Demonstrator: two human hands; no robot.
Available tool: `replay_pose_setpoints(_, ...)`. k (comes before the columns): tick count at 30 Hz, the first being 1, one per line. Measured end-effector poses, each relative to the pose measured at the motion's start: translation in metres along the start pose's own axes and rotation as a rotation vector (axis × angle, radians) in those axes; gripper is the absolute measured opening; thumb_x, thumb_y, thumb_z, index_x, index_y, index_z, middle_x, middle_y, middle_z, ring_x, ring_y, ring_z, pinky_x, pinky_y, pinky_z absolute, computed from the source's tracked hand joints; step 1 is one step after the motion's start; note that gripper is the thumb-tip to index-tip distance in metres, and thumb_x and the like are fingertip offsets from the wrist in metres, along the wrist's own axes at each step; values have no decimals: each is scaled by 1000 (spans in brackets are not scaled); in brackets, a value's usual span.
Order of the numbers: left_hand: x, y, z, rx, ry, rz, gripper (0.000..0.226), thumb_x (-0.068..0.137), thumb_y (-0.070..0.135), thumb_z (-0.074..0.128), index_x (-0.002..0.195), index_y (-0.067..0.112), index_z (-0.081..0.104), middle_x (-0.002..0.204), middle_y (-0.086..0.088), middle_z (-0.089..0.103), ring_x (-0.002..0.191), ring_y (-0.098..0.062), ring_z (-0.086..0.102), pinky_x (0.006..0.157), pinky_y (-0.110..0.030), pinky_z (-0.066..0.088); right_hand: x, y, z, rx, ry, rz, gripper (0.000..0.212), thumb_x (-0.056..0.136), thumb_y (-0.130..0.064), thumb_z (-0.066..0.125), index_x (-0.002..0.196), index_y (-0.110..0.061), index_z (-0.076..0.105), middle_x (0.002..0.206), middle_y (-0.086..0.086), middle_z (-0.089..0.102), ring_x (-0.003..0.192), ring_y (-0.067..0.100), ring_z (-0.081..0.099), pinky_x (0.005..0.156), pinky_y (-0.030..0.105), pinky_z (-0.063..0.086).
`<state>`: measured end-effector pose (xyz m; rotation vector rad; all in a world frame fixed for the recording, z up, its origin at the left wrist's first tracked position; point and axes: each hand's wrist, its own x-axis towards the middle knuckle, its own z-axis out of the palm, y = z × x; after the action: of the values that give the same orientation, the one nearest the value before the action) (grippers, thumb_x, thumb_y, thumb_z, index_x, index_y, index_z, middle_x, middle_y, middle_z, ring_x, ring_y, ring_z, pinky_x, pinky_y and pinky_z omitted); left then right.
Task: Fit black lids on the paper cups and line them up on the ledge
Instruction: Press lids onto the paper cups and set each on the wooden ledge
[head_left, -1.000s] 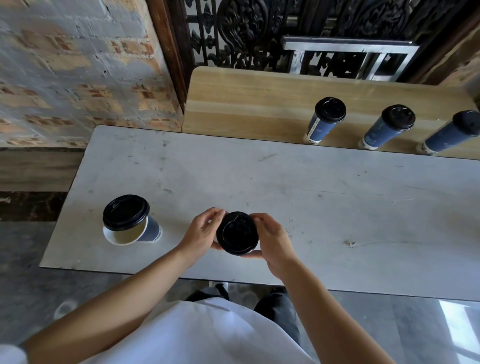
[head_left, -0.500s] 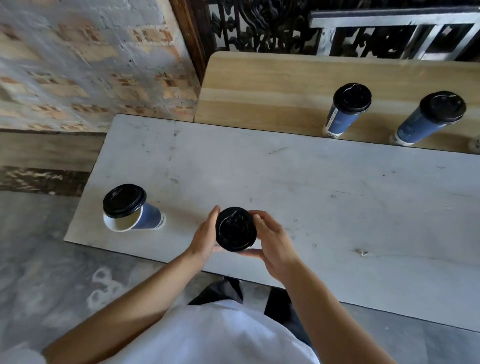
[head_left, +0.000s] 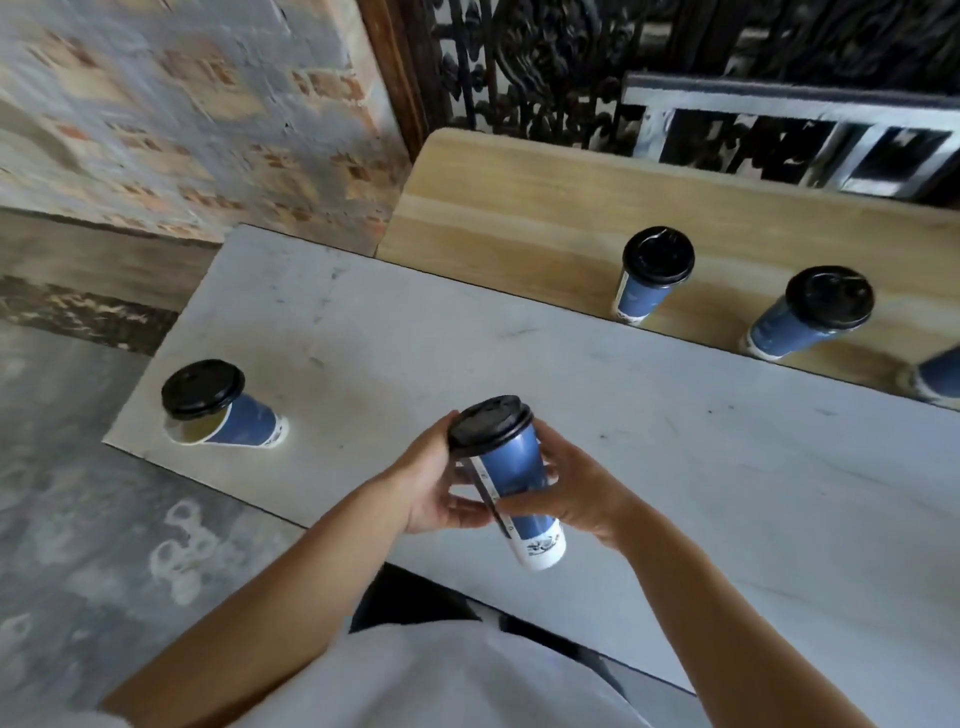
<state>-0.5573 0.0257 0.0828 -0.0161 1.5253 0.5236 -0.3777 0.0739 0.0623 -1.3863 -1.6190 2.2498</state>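
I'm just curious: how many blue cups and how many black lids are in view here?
Blue paper cups: 5, the last cut off by the picture's right edge
Black lids: 4
Total: 9

Soft, even daylight fills the scene, moderately bright and without hard glare. The pale table (head_left: 675, 467) reflects it flatly. The ledge cups (head_left: 657, 270) at 2 o'clock throw faint, diffuse shadows on the wood. Motion blur smears the brick wall (head_left: 182, 104) at 10 o'clock and the floor (head_left: 78, 519) at 8 o'clock. The held cup (head_left: 511, 467) at centre looks fairly sharp. Wide-angle distortion bows straight edges near the borders.
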Motion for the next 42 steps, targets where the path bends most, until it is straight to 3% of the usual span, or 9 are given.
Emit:
replay_pose_setpoints(4, 17, 4, 16, -141, 94, 67, 65, 102, 62, 26, 105, 9, 63, 102, -16, 68, 86, -38, 66, 72, -42, 55, 19, -2, -18, -38, 111, 91, 76, 66, -14, 91, 132, -26, 54, 117, -1, 70, 103, 19, 70, 88, 40, 59)
replay_pose_setpoints(9, 57, 26, 1, -152, 275, 223, 61, 106, 53, 24, 107, 6, 63, 110, -14, 68, 90, -34, 64, 73, -37, 51, 54, -31, -37, -169, 210, 155, 56, 70, -30, 89, 115, -21, 57, 102, 6, 70, 87, 27, 73, 71, 39, 57)
replay_pose_setpoints(13, 109, 33, -41, 541, 755, 571, 53, 103, 46, 34, 125, 4, 60, 131, -22, 58, 127, -38, 50, 104, -42, 39, 90, -70, -53, -377, 239, 140, 51, 74, -36, 86, 109, -23, 52, 94, -5, 63, 84, 20, 66, 63, 28, 47)
replay_pose_setpoints(15, 134, 31, -60, 716, 845, 548, 60, 102, 48, 36, 147, 8, 41, 158, -26, 29, 149, -41, 23, 122, -49, 20, 114, -94, -61, -539, 247, 135, 54, 73, -38, 86, 112, -22, 52, 98, -4, 64, 88, 21, 65, 65, 29, 48)
replay_pose_setpoints(17, 160, 21, -73, 811, 835, 474, 65, 102, 47, 35, 155, 11, 26, 166, -22, 12, 154, -39, 8, 124, -50, 10, 138, -119, -66, -694, 261, 117, 68, 64, -44, 88, 118, -21, 52, 108, -1, 66, 95, 23, 65, 78, 40, 56)
replay_pose_setpoints(19, 176, 9, -77, 873, 843, 519, 66, 100, 45, 34, 155, 9, 28, 164, -24, 17, 152, -42, 12, 123, -55, 15, 162, -142, -71, -866, 282, 115, 80, 62, -47, 87, 127, -19, 50, 114, 0, 64, 99, 26, 64, 87, 45, 56)
replay_pose_setpoints(29, 200, -2, -73, 895, 949, 586, 77, 87, 43, 41, 152, 3, 32, 160, -28, 24, 149, -48, 18, 121, -57, 12, 250, -210, -93, -1784, 202, 217, 56, 82, -43, 74, 124, -15, 51, 119, 9, 63, 117, 35, 55, 82, 37, 43)
replay_pose_setpoints(37, 203, -3, -73, 892, 975, 620, 80, 84, 45, 42, 152, 3, 33, 160, -29, 23, 147, -50, 17, 120, -59, 12, 290, -216, -84, -2263, 125, 310, 41, 85, -27, 63, 124, -18, 54, 120, 7, 61, 118, 32, 51, 98, 42, 43)
replay_pose_setpoints(42, 204, -5, -72, 884, 995, 620, 79, 85, 45, 42, 153, 5, 33, 161, -27, 23, 148, -49, 17, 120, -59, 13, 307, -216, -74, -2386, 74, 364, 42, 85, -25, 60, 126, -16, 55, 121, 9, 61, 120, 34, 50, 99, 44, 43)
